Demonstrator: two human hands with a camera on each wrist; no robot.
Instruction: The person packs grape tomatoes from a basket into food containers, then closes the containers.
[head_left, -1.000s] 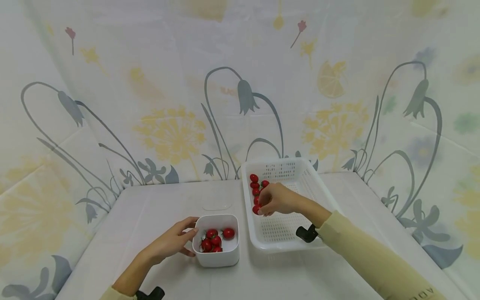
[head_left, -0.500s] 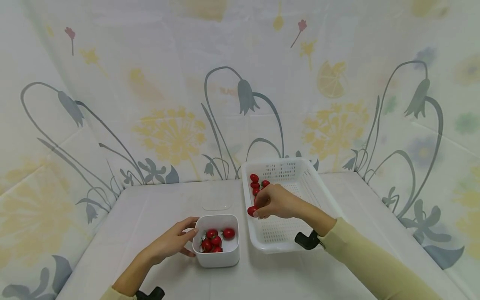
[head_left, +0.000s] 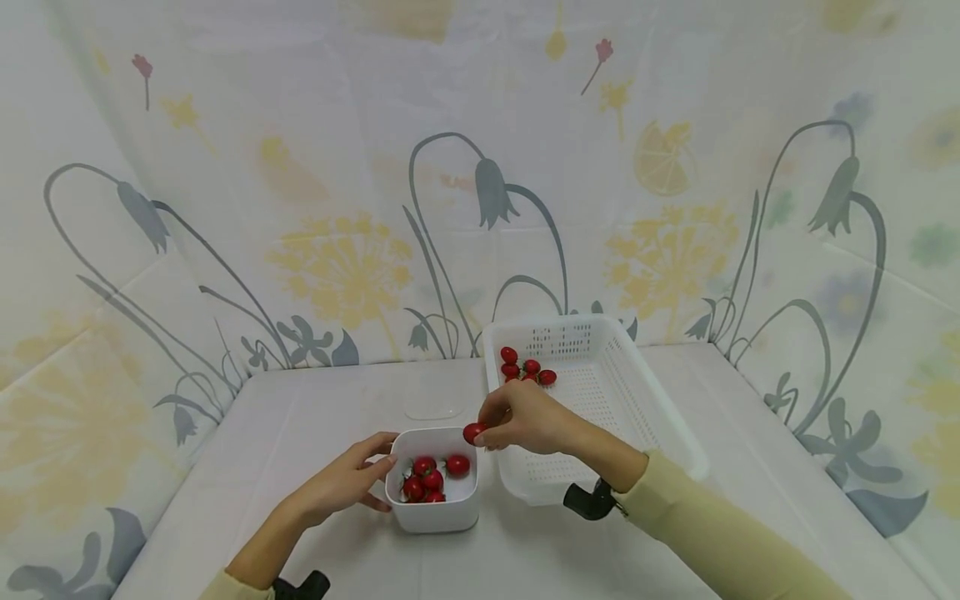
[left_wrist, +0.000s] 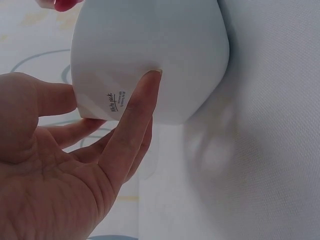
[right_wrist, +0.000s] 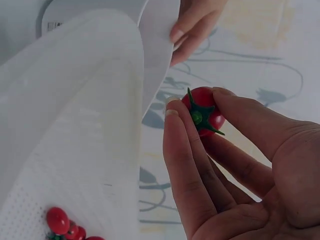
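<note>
In the head view, my right hand (head_left: 528,417) pinches a red cherry tomato (head_left: 473,432) between thumb and fingertips, over the right rim of a small white container (head_left: 438,520). The right wrist view shows green leaves on this cherry tomato (right_wrist: 207,107). My left hand (head_left: 348,482) holds the container by its left side. Seen from the left wrist, one finger of my left hand (left_wrist: 95,145) lies along the printed wall of the container (left_wrist: 150,40), with the thumb at its rim. Several cherry tomatoes (head_left: 424,466) lie inside.
Right of the container stands a white perforated basket (head_left: 675,433), with several cherry tomatoes (head_left: 510,356) grouped at its far left corner. A clear, flat piece (head_left: 433,406) lies behind the container. A flower-printed sheet (head_left: 487,100) hangs behind the white tabletop (head_left: 315,392).
My right hand has lifted a cherry tomato out of the basket and carried it left to the container's rim. My left hand and the container have stayed in place.
</note>
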